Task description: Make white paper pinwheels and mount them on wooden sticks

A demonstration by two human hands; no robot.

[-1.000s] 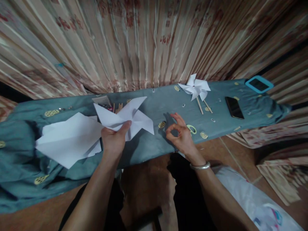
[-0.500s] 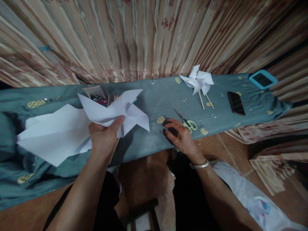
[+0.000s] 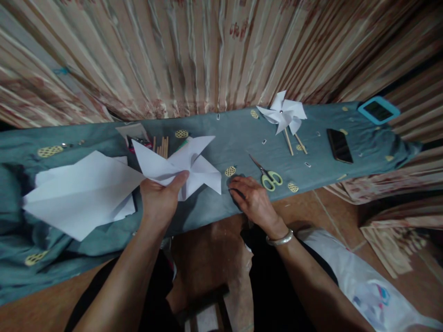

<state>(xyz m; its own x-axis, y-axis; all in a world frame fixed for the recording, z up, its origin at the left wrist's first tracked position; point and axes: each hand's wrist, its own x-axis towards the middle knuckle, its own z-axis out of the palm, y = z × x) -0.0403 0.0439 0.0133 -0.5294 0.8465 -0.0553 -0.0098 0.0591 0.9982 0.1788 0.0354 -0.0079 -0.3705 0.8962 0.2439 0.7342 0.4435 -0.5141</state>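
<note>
A dark phone (image 3: 340,145) lies well to the right of the right hand (image 3: 252,199), and a blue-framed tablet (image 3: 379,110) lies farther right and farther away. Beyond both that hand and the left hand (image 3: 159,199) hangs a pleated, flower-printed curtain (image 3: 194,55). Closer in and to the right of the right hand, a white printed bag (image 3: 337,251) sits over the brown tiled floor (image 3: 313,210).
</note>
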